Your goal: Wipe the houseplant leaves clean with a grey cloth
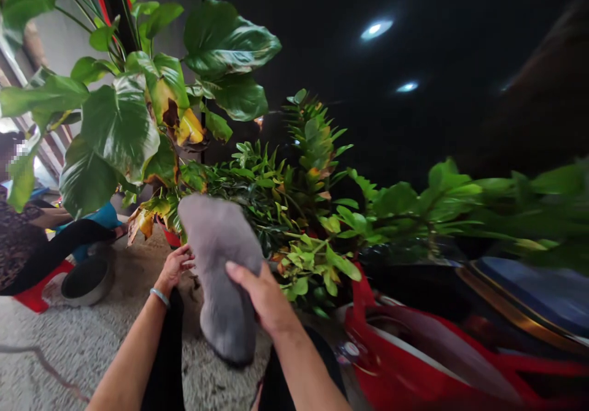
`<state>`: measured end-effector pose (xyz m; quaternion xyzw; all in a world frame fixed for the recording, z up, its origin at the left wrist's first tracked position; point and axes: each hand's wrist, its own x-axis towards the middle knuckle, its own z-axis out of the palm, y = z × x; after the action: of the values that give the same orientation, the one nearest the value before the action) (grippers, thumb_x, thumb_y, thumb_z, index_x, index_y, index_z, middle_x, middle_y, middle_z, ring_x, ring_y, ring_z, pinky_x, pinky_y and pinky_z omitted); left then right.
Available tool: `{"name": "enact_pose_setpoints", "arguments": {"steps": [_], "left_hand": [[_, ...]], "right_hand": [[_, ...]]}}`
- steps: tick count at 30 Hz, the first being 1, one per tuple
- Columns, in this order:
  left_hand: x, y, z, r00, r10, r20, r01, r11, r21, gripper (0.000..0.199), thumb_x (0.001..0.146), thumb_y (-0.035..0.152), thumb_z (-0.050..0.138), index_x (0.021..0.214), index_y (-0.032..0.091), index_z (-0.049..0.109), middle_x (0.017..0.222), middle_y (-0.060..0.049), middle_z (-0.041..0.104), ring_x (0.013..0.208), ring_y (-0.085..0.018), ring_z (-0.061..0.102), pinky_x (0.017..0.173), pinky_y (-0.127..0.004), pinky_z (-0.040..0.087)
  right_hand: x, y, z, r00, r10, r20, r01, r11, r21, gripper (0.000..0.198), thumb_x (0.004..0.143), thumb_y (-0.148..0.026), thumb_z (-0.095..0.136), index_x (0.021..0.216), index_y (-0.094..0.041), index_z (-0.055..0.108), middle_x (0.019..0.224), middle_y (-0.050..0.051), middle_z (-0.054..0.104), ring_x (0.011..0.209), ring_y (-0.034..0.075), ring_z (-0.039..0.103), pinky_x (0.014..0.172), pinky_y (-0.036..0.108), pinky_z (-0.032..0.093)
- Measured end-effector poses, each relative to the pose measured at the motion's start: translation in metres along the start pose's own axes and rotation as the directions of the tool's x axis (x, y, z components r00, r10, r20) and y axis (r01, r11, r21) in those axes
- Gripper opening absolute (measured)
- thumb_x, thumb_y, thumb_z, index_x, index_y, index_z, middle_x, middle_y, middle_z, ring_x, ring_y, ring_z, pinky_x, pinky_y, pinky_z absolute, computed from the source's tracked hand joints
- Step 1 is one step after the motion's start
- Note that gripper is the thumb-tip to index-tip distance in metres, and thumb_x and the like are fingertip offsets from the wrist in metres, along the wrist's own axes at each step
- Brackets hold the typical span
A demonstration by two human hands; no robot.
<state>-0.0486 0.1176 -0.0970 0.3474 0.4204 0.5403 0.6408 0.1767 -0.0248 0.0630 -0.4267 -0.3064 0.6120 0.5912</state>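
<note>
A grey fleecy insole (221, 270), broad at its upper end and with a dark edge at its lower end, is held up in front of me above my knees. My right hand (260, 294) grips its right side, the thumb lying across the upper face and the other fingers hidden beneath. Close to the left edge of the insole is my left hand (175, 267), its fingers loosely bent and apart. I cannot make out anything in that hand, which has a pale bangle (159, 296) at the wrist.
Leafy potted plants (119, 122) stand ahead, in front of a dark glossy wall (322, 37). An open red bag (396, 362) is at my lower right. To the left, a person (27, 239) sits on a red stool (46, 288) beside a grey bowl (87, 282) on the rough floor.
</note>
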Motion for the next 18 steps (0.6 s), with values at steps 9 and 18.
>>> {"name": "enact_pose_setpoints", "arguments": {"steps": [9,18], "left_hand": [[0.002,-0.003,-0.002,0.998,-0.004,-0.065,0.005,1.000,0.013,0.067,0.060,0.012,0.081,0.126,0.007,0.071,0.079,-0.008,0.073,0.078,-0.019,0.068,0.065,-0.026,0.053],[0.000,-0.004,0.005,0.999,0.004,-0.036,-0.002,0.998,0.057,0.066,0.064,0.013,0.078,0.129,0.010,0.070,0.083,-0.008,0.073,0.081,-0.019,0.069,0.069,-0.026,0.053]], "right_hand": [[0.006,0.074,-0.036,0.916,0.212,-0.340,-0.170,0.974,0.149,0.038,0.051,-0.047,0.085,0.079,-0.022,0.075,0.072,0.008,0.079,0.078,0.034,0.077,0.069,0.043,0.061],[0.013,0.016,-0.029,0.915,-0.096,-0.391,0.151,0.982,0.113,0.051,0.049,-0.041,0.089,0.092,-0.017,0.075,0.089,0.007,0.082,0.089,0.030,0.076,0.081,0.038,0.060]]}}
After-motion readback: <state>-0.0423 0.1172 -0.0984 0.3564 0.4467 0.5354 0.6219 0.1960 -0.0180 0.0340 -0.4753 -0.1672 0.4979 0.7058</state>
